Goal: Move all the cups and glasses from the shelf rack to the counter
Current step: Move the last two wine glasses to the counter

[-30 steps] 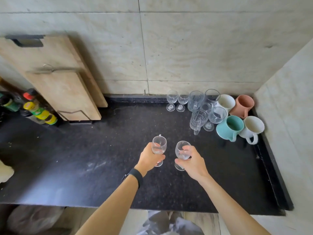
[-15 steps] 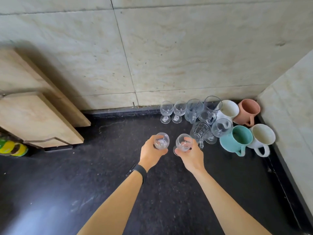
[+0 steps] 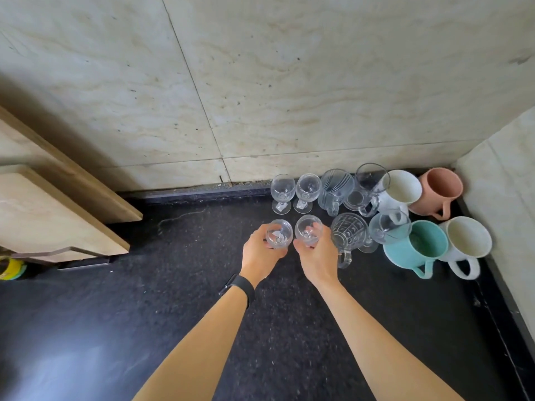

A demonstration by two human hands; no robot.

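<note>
My left hand (image 3: 259, 254) grips a small clear stemmed glass (image 3: 279, 233), and my right hand (image 3: 315, 256) grips a second stemmed glass (image 3: 308, 229) beside it. Both glasses are upright, low over the black counter (image 3: 173, 299), just in front of two matching stemmed glasses (image 3: 283, 190) standing by the wall. To the right stand a patterned glass mug (image 3: 348, 234), several other clear glasses (image 3: 335, 186), two white mugs (image 3: 401, 188), a teal mug (image 3: 419, 247) and a pink mug (image 3: 440, 189). The shelf rack is out of view.
Two wooden cutting boards (image 3: 58, 209) lean against the tiled wall at the left. A yellow-lidded jar (image 3: 11, 267) shows at the far left edge. A side wall (image 3: 503, 183) closes off the counter's right corner behind the mugs.
Both hands have carried their glasses forward, toward the wall and the group of glasses, and lower to the counter. The view has moved closer and to the right.
</note>
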